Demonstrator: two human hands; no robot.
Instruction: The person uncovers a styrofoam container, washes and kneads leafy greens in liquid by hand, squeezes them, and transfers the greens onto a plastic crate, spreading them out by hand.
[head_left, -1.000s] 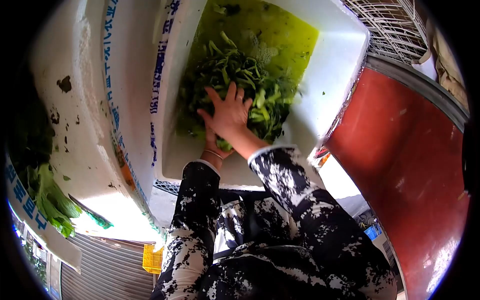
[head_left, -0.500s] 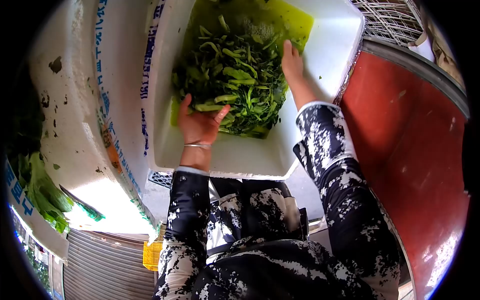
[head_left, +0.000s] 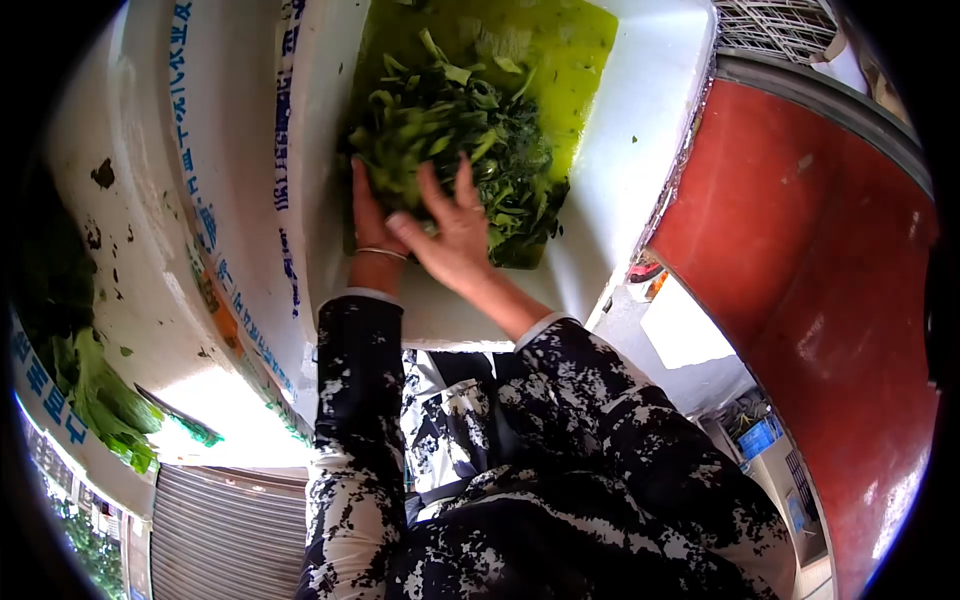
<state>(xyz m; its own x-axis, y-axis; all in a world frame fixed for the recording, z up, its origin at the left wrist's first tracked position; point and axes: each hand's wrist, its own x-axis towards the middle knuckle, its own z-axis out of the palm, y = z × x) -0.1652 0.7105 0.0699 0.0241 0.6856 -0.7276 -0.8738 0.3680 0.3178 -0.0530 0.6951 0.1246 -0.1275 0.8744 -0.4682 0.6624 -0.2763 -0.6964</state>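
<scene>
A heap of wet leafy greens lies in yellow-green water inside a white foam box. At the heap's near left edge is my left hand, a bracelet on its wrist; its fingers are mostly hidden by leaves and by my other hand. The leaves just above it are blurred by motion. My right hand reaches across beside it, fingers spread and touching the near side of the greens, with its thumb close to my left hand.
More foam boxes with printed lettering stand at the left, with leafy vegetables at their edge. A red panel fills the right side. Beyond the box is a wire rack. A ribbed shutter shows at lower left.
My right hand has moved from the far right of the box to beside my left hand. The greens have been drawn together toward the left, baring more water at the right.
</scene>
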